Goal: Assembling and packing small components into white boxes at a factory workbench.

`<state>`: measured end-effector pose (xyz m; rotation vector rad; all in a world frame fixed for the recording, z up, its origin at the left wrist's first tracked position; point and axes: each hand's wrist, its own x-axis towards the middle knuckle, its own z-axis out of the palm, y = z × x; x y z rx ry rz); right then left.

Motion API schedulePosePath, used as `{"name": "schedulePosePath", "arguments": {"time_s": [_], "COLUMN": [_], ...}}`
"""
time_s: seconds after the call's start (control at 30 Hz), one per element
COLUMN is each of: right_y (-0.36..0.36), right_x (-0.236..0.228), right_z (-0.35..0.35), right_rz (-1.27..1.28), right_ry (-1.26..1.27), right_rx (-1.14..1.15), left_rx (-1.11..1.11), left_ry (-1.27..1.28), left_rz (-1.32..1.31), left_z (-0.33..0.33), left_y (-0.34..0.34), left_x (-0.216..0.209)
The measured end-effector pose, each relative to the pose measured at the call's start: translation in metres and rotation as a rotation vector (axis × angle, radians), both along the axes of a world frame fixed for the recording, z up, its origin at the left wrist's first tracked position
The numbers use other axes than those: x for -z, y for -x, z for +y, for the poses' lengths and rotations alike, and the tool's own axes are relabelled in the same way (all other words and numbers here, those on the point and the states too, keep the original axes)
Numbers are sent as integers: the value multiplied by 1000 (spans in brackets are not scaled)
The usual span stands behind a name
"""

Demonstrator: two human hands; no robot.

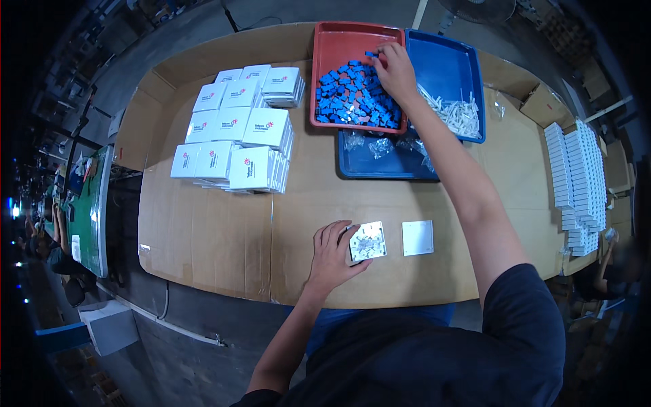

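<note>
My left hand grips a shallow white square box by its left side near the table's front edge, thumb below and fingers above. The open box has small pale parts inside. Beside it on the right lies a white square plate, apart from the box. My right arm reaches far over the table, and my right hand is over the upper right of a red tray. Its fingertips pinch a small blue block. Many like blue blocks are heaped in that tray.
A blue tray with white strips adjoins the red one; another blue tray with clear plastic bags sits underneath. Stacked white boxes stand at left, tall white stacks at far right. Cardboard covers the table.
</note>
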<state>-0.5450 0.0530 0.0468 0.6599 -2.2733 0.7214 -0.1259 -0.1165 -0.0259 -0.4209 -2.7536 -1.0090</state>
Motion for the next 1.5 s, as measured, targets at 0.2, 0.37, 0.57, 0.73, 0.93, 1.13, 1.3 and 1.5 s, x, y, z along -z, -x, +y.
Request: {"name": "schedulePosePath", "arguments": {"time_s": [0.2, 0.37, 0.57, 0.73, 0.93, 1.13, 1.3, 1.5], "right_y": [-133, -224, -302, -355, -371, -359, -364, -371], "right_x": [-74, -71, -26, 32, 64, 63, 59, 80], "right_z": [20, 42, 48, 39, 41, 36, 20, 6], "right_rz": [304, 238, -225, -1255, -1454, -1372, -785, -642], "right_ry": [222, 336, 752, 1423, 1554, 1046, 297, 152], "right_rx": [-177, -218, -237, -266, -323, -257, -252, -317], "left_rx": [-14, -48, -115, -145, -110, -96, -107, -101], "left_ry": [-19, -110, -83, -39, -65, -48, -92, -110], "left_rz": [-19, -15, -91, -97, -62, -41, -37, -52], "left_z": [2, -2, 6, 9, 6, 3, 5, 2], "left_y": [-3, -7, -13, -12, -10, -13, -13, -13], "left_x": [0, 5, 4, 6, 10, 12, 14, 12]}}
